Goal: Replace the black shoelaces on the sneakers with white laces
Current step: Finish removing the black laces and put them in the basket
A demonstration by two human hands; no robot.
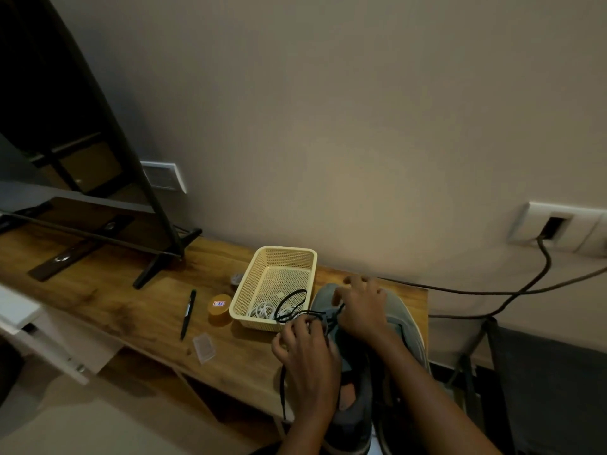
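On the desk (131, 300) a pen (188, 315) lies left of a round yellow tub (218, 308). Next comes a cream mesh basket (249, 284) holding a coil of white laces (262, 311), with a loop of the black lace (281, 389) draped over its near rim. Just right of the basket sits the grey sneaker (320, 297), dark inside. Its long axis runs from the person to the wall, toe toward the wall. The left hand (308, 353) pinches the black lace at the eyelets with curled fingers, and the right hand (361, 310) curls its fingers over the grey sneaker's front, gripping it.
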